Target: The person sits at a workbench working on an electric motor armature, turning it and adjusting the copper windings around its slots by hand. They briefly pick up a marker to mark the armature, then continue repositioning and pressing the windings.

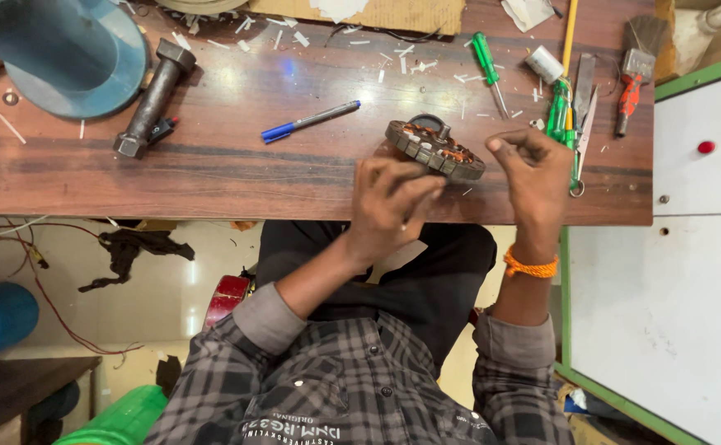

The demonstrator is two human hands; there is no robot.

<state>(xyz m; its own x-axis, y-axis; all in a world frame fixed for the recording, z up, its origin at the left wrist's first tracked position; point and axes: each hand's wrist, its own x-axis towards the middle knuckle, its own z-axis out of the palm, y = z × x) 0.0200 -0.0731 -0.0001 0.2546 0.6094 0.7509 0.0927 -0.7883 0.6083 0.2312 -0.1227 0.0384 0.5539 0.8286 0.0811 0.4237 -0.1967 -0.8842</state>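
A round motor stator point(434, 149), dark steel with copper windings, lies tilted at the near edge of the wooden bench point(212, 165). My left hand point(389, 202) grips the stator's near rim with fingers and thumb. My right hand point(532, 169), with an orange thread on its wrist, hovers just right of the stator. Its fingers are curled and its thumb and forefinger pinched together, with nothing visible between them.
A blue pen point(311, 121) lies left of the stator, and a heavy bolt point(152, 99) and a blue spool point(72, 53) further left. Green screwdrivers point(486, 62), scissors point(583, 124) and a brush point(634, 66) sit at right. White paper slivers litter the bench. A white cabinet point(690, 264) stands right.
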